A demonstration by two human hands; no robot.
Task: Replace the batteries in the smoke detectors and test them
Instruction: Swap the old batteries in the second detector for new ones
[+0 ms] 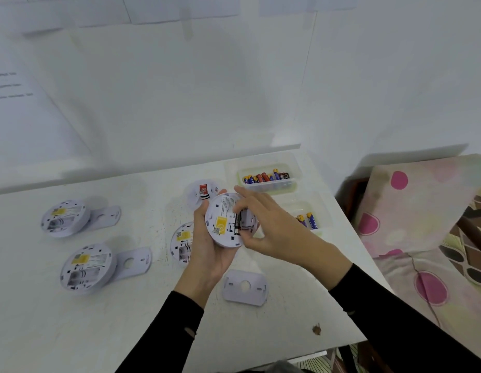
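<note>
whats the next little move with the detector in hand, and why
Probably press the dark battery fully down into its slot. The left hand holds the smoke detector back side up, and the right hand has its fingertips on the battery in the open compartment. Whether it is seated cannot be told, so a firm push seems the safest step.

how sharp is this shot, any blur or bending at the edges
Head view: soft overall, and the label print on the held smoke detector is unreadable; the wide lens bends the table edge and wall lines; lighting is flat and even, shadows faint, no glare; the paper text far left is smeared.
</note>
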